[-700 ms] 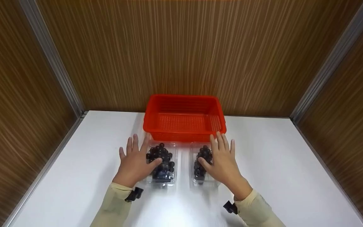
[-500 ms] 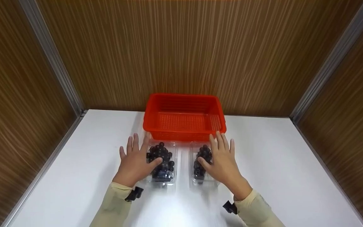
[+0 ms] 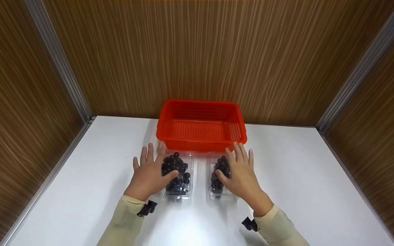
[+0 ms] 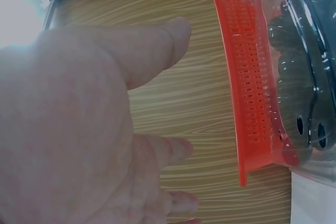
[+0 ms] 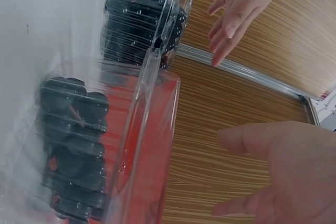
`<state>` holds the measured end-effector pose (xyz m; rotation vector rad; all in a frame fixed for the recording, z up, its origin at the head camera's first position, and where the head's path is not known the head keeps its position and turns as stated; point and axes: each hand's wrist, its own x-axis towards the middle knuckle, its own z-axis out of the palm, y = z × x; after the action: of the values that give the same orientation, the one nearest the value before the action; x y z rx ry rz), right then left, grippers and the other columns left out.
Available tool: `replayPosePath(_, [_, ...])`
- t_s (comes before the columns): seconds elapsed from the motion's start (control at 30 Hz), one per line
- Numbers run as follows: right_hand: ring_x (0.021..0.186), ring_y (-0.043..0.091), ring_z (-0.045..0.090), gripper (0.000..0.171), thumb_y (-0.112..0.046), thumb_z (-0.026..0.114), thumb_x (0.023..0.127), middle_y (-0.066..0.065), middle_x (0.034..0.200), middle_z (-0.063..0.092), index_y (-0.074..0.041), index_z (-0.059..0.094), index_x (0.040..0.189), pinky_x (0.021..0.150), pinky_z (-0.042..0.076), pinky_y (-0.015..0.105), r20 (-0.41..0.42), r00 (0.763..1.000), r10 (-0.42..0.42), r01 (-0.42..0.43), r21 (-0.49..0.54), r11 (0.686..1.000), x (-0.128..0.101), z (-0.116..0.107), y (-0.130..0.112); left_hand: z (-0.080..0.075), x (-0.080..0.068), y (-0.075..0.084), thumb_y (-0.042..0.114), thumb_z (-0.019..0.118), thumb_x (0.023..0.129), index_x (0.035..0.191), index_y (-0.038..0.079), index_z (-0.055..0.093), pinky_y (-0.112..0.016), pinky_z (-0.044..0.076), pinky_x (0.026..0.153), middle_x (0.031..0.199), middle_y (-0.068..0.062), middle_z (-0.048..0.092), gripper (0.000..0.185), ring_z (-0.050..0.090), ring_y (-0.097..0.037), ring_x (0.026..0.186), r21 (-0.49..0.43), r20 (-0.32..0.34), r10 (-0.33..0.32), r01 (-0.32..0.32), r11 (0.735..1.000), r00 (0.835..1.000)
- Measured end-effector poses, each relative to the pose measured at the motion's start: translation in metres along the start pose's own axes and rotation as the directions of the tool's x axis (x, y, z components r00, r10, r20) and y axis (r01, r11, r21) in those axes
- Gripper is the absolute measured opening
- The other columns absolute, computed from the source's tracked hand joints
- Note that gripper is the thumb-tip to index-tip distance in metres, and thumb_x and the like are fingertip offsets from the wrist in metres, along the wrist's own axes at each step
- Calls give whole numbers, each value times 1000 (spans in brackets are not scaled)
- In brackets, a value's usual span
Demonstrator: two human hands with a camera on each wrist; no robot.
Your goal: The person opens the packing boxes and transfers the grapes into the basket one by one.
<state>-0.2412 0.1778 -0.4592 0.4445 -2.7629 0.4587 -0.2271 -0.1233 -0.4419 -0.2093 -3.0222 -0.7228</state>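
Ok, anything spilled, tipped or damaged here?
Nothing stands out: the left clear box and right clear box sit flat before the red basket, dark fruit visible only inside them. The left hand and right hand partly hide them.

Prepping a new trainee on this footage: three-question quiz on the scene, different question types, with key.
1. How many clear boxes of dark round fruit are on the white table?
2. True or false: the left hand and the right hand each grip a box.
3. Compared with the boxes, the red basket stands: A) nearer the person; B) farther from the person; C) on top of them.

Key: 1. Two. 2. False; neither hand holds anything. 3. B.
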Motion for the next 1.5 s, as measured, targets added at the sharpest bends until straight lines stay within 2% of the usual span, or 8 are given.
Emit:
replayPosePath(0.3, [153,43,23,71,-28,76,89,25,162,33,0,49,148,124,4,65,-59,997,-42,43,17,999,0,2,1,3,-2,-2,58,70,91,168,23,5,-75,-2,117,171,-25,-1,106,-4,-49,156,44,-25,-36,37,998,999])
replayPosePath(0.47, [151,44,27,70,-26,75,90,25,161,36,1,48,148,123,11,65,-44,996,-78,79,42,996,0,2,3,4,-2,2,59,71,91,167,21,8,-75,-1,118,171,-25,0,106,-3,-48,157,12,-24,-24,24,1000,999])
replayPosePath(0.6, [149,44,30,68,-25,75,90,25,159,38,1,49,148,123,15,65,-65,992,-106,109,52,993,1,0,3,3,-2,4,59,70,91,167,20,7,-74,-1,119,171,-23,0,107,-4,-46,157,9,-18,-21,21,1000,1000])
replayPosePath(0.7, [149,43,31,68,-24,76,90,25,159,38,1,49,148,123,15,65,-76,992,-105,109,51,993,1,0,3,2,-2,4,60,69,91,167,21,6,-74,-1,119,172,-23,-1,107,-4,-45,157,23,-13,-25,25,999,1000])
replayPosePath(0.97, [151,42,27,79,-30,76,91,23,163,32,-1,40,155,123,12,65,-38,995,-88,90,60,994,1,2,3,2,-6,5,60,69,91,167,20,6,-72,-2,119,172,-21,-2,107,-5,-44,158,13,2,-27,27,1000,1000])
replayPosePath(1.23, [153,42,22,74,-29,76,90,24,164,30,-3,45,152,124,9,63,-47,995,-84,87,62,994,1,2,6,-2,-7,11,58,73,89,166,17,23,-67,1,122,174,-13,0,100,-6,-38,159,13,25,72,-72,997,997])
replayPosePath(1.4, [152,43,25,73,-29,77,90,24,162,33,-2,46,150,124,11,63,-53,993,-104,107,56,993,0,5,6,-2,-7,13,53,76,89,165,16,24,-68,4,122,174,-12,1,99,-3,-38,159,4,31,112,-112,994,993])
replayPosePath(1.5, [151,43,27,71,-29,77,90,24,161,35,-2,48,149,124,11,63,-45,992,-121,124,64,990,-1,8,6,-2,-8,13,48,81,86,166,17,24,-67,6,123,174,-9,-4,102,-2,-36,160,2,66,131,-131,991,989])
